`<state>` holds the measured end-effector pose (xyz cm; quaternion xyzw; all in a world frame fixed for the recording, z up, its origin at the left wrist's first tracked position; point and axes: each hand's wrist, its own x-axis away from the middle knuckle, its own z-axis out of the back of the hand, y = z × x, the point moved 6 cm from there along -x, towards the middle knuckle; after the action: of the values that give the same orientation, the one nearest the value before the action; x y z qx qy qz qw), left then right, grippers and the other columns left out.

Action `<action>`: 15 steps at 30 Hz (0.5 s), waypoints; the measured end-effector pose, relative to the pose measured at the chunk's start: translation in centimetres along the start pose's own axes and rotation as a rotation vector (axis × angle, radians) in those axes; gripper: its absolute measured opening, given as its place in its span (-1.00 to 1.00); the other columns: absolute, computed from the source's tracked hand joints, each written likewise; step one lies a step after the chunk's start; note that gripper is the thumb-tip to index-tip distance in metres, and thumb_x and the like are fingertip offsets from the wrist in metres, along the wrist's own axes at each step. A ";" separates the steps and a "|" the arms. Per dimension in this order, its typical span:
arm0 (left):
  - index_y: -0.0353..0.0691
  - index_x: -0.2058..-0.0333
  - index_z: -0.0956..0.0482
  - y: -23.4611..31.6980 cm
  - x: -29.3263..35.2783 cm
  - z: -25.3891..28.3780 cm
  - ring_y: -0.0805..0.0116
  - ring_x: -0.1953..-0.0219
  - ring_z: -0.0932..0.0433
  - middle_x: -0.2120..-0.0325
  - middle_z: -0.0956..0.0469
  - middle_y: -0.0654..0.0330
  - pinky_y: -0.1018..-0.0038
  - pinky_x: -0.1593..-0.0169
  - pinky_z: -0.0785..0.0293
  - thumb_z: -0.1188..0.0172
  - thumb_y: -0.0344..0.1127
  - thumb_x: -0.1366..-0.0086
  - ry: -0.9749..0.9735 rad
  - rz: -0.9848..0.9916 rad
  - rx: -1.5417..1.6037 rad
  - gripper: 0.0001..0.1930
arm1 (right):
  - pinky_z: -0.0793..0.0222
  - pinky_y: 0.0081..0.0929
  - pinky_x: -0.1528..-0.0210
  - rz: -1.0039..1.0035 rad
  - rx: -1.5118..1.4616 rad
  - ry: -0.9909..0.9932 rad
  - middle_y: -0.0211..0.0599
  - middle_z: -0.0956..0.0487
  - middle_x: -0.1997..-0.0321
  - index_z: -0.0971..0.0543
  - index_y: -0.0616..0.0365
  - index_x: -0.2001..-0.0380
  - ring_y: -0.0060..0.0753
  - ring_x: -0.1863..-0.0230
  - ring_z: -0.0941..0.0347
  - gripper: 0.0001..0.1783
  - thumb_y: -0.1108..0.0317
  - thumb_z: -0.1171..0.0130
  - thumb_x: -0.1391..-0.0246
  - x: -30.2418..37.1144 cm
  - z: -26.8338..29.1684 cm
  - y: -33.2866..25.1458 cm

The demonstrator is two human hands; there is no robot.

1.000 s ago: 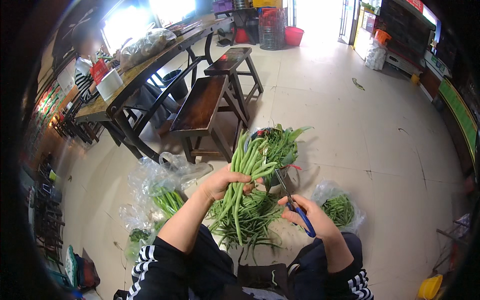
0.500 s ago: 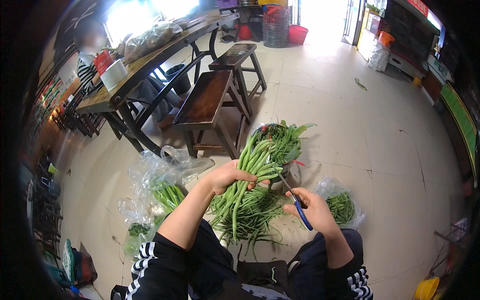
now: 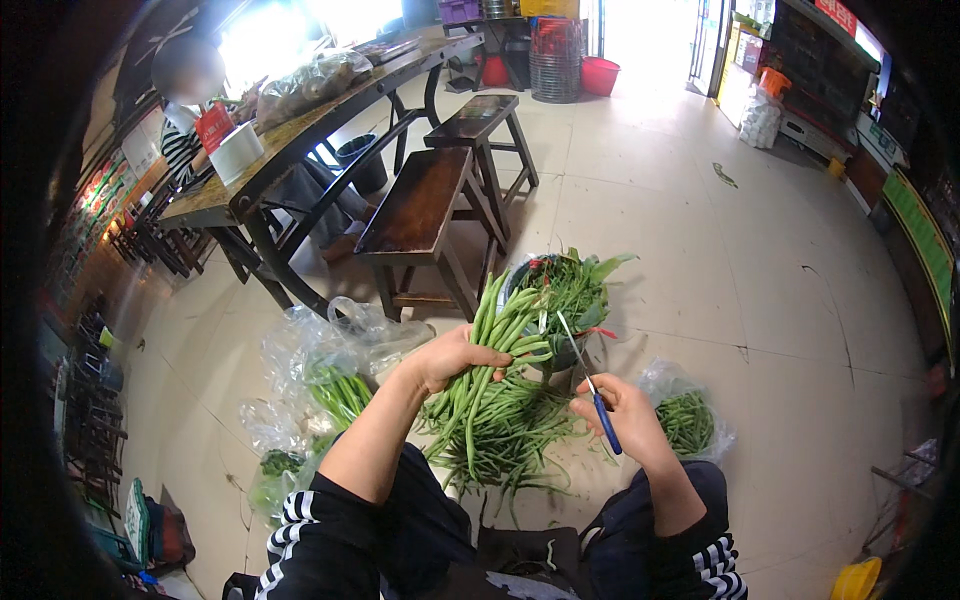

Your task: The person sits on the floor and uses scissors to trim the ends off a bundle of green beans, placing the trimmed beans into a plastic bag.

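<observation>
My left hand (image 3: 450, 358) is closed around a bunch of long green beans (image 3: 506, 322), whose ends stick out past the fingers. In my right hand (image 3: 630, 420) is a pair of scissors (image 3: 604, 418) with blue handles, its blades pointing up and away, apart from the bunch. Beneath the bunch lies a loose heap of green beans (image 3: 510, 430). Just beyond it, leafy greens and trimmings (image 3: 575, 290) fill a dark bucket. To the right, more cut beans (image 3: 685, 422) sit in a clear plastic bag.
Clear plastic bags (image 3: 300, 350) with green stalks lie on the left. Wooden benches (image 3: 420, 205) and a long table (image 3: 205, 205) stand beyond, where a person in a striped top sits. A red tub (image 3: 599, 76) is by the bright doorway. Pale tiles (image 3: 690, 260) cover the floor.
The scissors have drawn back from the bean ends, and their blades now point more upward. My left hand still grips the bunch. The whole view has shifted slightly.
</observation>
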<state>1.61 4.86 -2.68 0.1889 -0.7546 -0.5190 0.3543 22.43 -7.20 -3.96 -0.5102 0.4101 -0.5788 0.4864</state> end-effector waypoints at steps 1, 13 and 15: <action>-0.34 0.24 -0.59 0.1 0.0 0.1 0.51 0.45 -0.53 0.47 -0.58 0.24 0.58 0.37 -0.46 -0.25 -0.49 -0.18 0.003 -0.003 -0.007 -0.84 | -0.24 -0.70 0.45 0.055 0.045 0.007 -0.53 -0.48 0.48 -0.52 0.25 0.15 -0.75 0.49 -0.31 -0.66 0.29 -0.33 -0.08 -0.2 0.0 0.4; -0.33 0.20 -0.60 -0.4 0.7 0.5 0.53 0.43 -0.50 0.46 -0.56 0.27 0.58 0.32 -0.41 -0.28 -0.41 -0.20 -0.109 -0.008 -0.058 -0.80 | -0.31 -0.68 0.42 0.187 0.336 0.047 -0.45 -0.56 0.43 -0.54 0.35 0.11 -0.77 0.45 -0.35 -0.53 0.30 -0.43 0.03 -0.2 -0.6 -1.0; -0.33 0.18 -0.59 -0.3 0.9 0.4 0.52 0.43 -0.50 0.44 -0.56 0.27 0.58 0.32 -0.40 -0.28 -0.41 -0.20 -0.101 0.000 -0.029 -0.78 | -0.33 -0.68 0.40 0.190 0.328 0.037 -0.44 -0.58 0.42 -0.54 0.34 0.09 -0.77 0.43 -0.37 -0.53 0.30 -0.43 0.03 -0.3 -0.7 -1.0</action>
<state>0.66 4.44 -2.71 0.1575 -0.7640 -0.5388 0.3182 21.57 -6.74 -3.12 -0.3725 0.3653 -0.5987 0.6078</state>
